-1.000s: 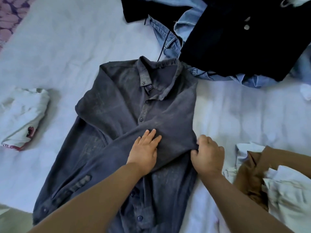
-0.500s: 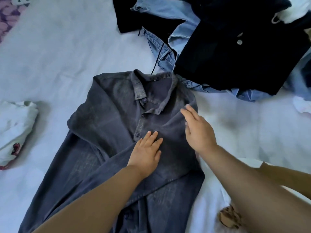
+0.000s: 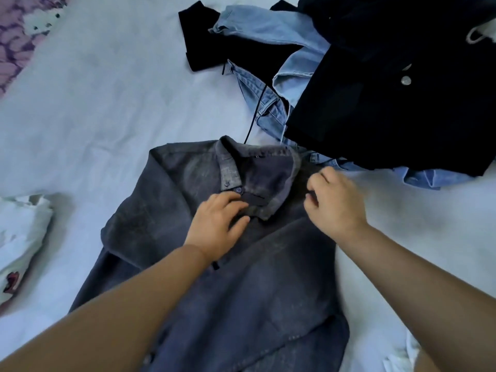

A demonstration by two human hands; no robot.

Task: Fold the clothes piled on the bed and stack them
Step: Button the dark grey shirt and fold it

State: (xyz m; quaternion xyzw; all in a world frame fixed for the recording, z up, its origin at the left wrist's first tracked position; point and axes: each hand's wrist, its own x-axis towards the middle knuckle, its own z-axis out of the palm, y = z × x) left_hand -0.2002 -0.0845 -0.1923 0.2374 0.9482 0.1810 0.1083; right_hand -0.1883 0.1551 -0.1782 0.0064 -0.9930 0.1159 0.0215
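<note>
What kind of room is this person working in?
Most likely a bedroom at home: a pale bed sheet covers the whole surface, a dark grey button-up shirt is spread on it, and a heap of denim and black clothes waits behind it.

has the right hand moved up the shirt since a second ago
Yes. The right hand has gone from the folded sleeve's edge at mid-shirt up to the shoulder beside the collar of the grey shirt.

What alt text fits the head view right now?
Two bare hands work a dark grey button-up shirt spread on a white bed sheet: left hand at the collar, right hand gripping the shoulder. Unfolded dark and denim clothes lie beyond.
</note>
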